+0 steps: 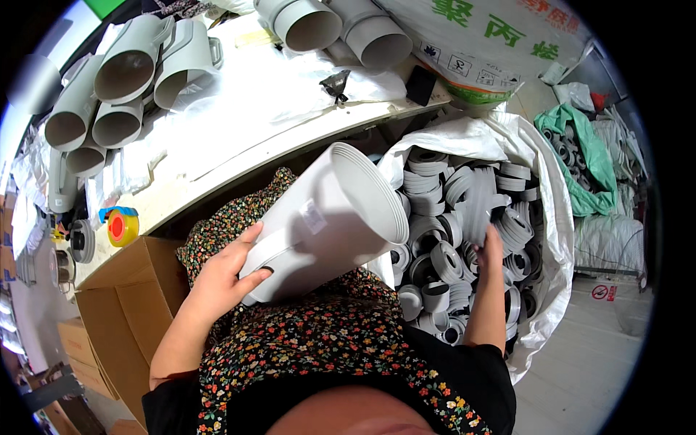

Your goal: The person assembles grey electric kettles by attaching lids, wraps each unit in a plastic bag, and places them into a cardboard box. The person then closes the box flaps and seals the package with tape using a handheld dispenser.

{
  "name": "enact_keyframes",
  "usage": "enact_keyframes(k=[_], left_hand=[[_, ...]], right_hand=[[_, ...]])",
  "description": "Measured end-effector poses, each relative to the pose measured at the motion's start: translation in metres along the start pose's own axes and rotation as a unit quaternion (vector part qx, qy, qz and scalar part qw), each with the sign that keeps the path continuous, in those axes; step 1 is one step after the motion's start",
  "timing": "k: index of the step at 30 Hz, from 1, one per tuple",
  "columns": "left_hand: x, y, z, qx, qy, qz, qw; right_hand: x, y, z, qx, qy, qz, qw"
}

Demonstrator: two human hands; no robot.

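My left hand is closed around the lower part of a large light-grey plastic jug. The jug lies tilted over my lap, its wide, ridged mouth facing up and to the right, and a small pale label is stuck on its side. Over on the right, my right hand grips a grey ribbed lid, slightly smeared by motion. That lid is just above a white woven sack filled with several similar grey lids, some with black parts.
A white worktable runs across the far side, with several grey jugs at its left and more at the back. A yellow tape roll sits near its edge. An open cardboard box stands left; a green sack lies far right.
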State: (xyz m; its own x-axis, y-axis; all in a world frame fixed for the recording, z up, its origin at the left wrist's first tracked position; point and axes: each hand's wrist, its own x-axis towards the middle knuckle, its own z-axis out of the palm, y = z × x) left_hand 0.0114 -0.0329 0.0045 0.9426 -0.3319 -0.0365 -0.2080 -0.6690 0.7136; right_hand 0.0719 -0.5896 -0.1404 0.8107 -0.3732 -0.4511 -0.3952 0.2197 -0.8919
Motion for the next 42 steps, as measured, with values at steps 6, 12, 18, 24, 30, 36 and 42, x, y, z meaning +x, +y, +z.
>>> enact_keyframes(k=[6, 12, 18, 24, 30, 36, 42], left_hand=[[0.000, 0.007, 0.006, 0.062, -0.002, 0.030, 0.998], [-0.006, -0.008, -0.005, -0.056, -0.028, -0.095, 0.994], [-0.004, -0.012, -0.004, -0.100, 0.010, -0.108, 0.989], [0.012, -0.063, -0.030, -0.250, -0.087, -0.086, 0.960], [-0.017, -0.021, 0.018, -0.186, 0.031, -0.120, 0.975], [-0.022, -0.008, -0.033, -0.185, -0.051, -0.142, 0.971], [-0.026, 0.006, 0.035, -0.066, -0.051, 0.013, 0.996]], right_hand=[[-0.080, -0.092, 0.203, -0.233, -0.339, -0.084, 0.908], [-0.098, -0.114, 0.222, -0.249, -0.345, -0.399, 0.812], [-0.131, -0.108, 0.246, -0.329, -0.318, -0.557, 0.693], [-0.128, -0.115, 0.256, -0.271, -0.393, -0.636, 0.607], [-0.119, -0.110, 0.266, -0.305, -0.376, -0.553, 0.678], [-0.127, -0.130, 0.290, -0.252, -0.434, -0.626, 0.597], [-0.144, -0.137, 0.340, -0.396, -0.353, -0.574, 0.623]])
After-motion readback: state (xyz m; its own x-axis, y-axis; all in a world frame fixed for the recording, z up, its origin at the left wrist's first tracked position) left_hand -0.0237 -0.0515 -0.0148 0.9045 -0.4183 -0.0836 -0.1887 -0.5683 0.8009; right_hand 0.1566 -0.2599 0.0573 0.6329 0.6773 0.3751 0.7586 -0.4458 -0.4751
